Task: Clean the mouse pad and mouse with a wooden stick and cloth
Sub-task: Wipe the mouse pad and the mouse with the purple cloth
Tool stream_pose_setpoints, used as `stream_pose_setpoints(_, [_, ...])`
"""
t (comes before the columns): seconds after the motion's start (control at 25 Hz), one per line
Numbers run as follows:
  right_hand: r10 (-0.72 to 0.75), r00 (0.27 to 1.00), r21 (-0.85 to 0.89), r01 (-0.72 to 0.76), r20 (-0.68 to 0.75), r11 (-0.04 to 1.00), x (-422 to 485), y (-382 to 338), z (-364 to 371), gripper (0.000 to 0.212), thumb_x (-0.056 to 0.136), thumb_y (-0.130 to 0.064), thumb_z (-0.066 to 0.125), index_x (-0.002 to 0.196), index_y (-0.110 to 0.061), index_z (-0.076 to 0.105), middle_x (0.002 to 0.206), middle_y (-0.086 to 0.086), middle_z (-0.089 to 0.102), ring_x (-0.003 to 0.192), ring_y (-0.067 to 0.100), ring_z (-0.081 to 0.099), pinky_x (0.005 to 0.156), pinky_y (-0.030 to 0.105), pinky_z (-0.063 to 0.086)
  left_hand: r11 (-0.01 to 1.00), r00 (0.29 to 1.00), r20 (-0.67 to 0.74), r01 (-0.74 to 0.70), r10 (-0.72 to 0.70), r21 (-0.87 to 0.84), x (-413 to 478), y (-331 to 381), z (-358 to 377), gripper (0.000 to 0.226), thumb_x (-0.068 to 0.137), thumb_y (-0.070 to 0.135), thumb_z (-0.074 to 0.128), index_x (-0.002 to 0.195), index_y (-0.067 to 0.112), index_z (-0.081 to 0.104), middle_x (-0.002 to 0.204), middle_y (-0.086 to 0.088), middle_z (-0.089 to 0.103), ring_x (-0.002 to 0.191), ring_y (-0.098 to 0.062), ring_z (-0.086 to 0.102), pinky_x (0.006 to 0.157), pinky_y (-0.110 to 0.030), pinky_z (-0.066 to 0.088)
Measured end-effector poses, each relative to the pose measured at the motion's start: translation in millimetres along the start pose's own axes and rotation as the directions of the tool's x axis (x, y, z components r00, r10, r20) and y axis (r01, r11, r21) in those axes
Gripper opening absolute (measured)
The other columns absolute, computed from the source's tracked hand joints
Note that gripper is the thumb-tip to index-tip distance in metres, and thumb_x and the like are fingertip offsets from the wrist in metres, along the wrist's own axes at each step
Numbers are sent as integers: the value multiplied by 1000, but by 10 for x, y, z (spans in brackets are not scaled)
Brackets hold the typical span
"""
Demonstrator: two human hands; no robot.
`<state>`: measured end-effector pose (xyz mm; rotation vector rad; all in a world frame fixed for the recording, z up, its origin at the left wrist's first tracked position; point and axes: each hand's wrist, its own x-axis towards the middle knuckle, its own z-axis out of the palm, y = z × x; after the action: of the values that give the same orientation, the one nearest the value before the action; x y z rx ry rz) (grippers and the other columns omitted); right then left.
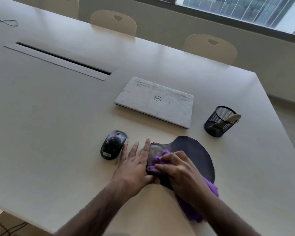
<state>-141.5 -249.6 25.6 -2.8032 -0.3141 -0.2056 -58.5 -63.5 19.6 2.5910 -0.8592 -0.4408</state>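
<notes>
Two sets of fingers work: on our right hand (179,169) they curl, bunching the purple cloth (157,160) against the mouse pad (196,150); on our left hand (134,166) they lie spread and flat on the table (58,116), touching the pad's left edge. The mouse (113,144) sits just beside our left little finger. Farther off, what looks like the wooden stick (232,118) leans in a mesh cup (219,122) near a closed laptop (155,102).

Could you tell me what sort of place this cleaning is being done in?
Probably an office meeting room: a long pale table with a built-in cable slot, identical chairs tucked along its far side, and a closed laptop beside a mesh pen holder.
</notes>
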Motion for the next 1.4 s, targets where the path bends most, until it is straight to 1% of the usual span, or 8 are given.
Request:
stream_pose_setpoints(0.12, [-64, 998, 43, 63, 8, 997, -103, 120, -119, 32, 98, -36, 51, 118, -36, 75, 125, -11, 68, 109, 18, 57, 87, 38, 57, 1000, 1000, -2, -1, 1, 6, 20, -6, 23, 121, 84, 73, 54, 147, 25, -37, 167, 6, -14, 147, -12, -30, 121, -48, -17])
stream_pose_setpoints(0.28, [152, 968, 63, -142, -198, 988, 290, 256, -216, 31, 92, -16, 67, 117, -30, 78, 125, -7, 70, 109, 21, 55, 92, 40, 54, 999, 1000, -2, 16, -16, -29, 1, 36, -25, 122, 83, 69, 60, 150, 27, -33, 167, 5, -13, 147, -11, -28, 121, -45, -18])
stream_pose_setpoints(0.56, [-61, 996, -29, 63, 67, 998, 203, -53, -48, 33, 97, -48, 53, 122, -38, 71, 132, -13, 62, 112, 16, 48, 91, 38, 51, 1000, 1000, 19, 2, -3, 22, 15, 46, -45, 119, 84, 72, 55, 141, 27, -40, 165, 8, -19, 147, -11, -29, 120, -45, -20])
stream_pose_setpoints(0.72, [-187, 971, 24, 185, 152, 982, 76, 170, -161, 32, 97, -31, 53, 121, -42, 71, 134, -20, 62, 116, 12, 51, 93, 36, 52, 999, 1000, 30, 8, -9, 39, 29, 36, -9, 121, 84, 73, 54, 142, 26, -40, 165, 7, -19, 146, -14, -30, 121, -49, -17])
stream_pose_setpoints(0.92, [46, 995, 33, -44, -83, 999, 481, 315, -188, 28, 94, -16, 67, 113, -35, 79, 126, -13, 70, 108, 16, 52, 89, 43, 53, 1000, 1000, 6, 21, -21, -6, 8, 44, -20, 122, 83, 69, 60, 149, 27, -34, 167, 7, -11, 146, -10, -29, 120, -46, -20])
stream_pose_setpoints(1.16, [-114, 991, 24, 112, 73, 993, 157, 104, -95, 37, 97, -39, 45, 120, -41, 74, 133, -14, 64, 112, 17, 51, 91, 35, 51, 998, 999, 31, 23, -25, 54, 13, 49, -13, 120, 84, 72, 54, 143, 26, -39, 166, 6, -17, 148, -15, -29, 121, -50, -17])
stream_pose_setpoints(1.28, [-207, 967, 27, 206, 146, 978, -12, 308, -176, 36, 94, -22, 58, 119, -42, 73, 133, -18, 63, 114, 14, 52, 92, 32, 52, 998, 1000, 21, 22, -24, 55, 13, 37, 6, 121, 84, 73, 54, 145, 25, -39, 167, 4, -15, 147, -15, -29, 121, -49, -17])
stream_pose_setpoints(1.4, [9, 999, 99, -6, -30, 995, 162, 542, -220, 42, 88, -7, 65, 115, -36, 77, 126, -17, 68, 112, 14, 53, 94, 38, 51, 1000, 999, 25, 28, -28, 12, 7, 38, -5, 122, 84, 71, 57, 148, 25, -36, 167, 3, -14, 146, -13, -30, 121, -47, -19])
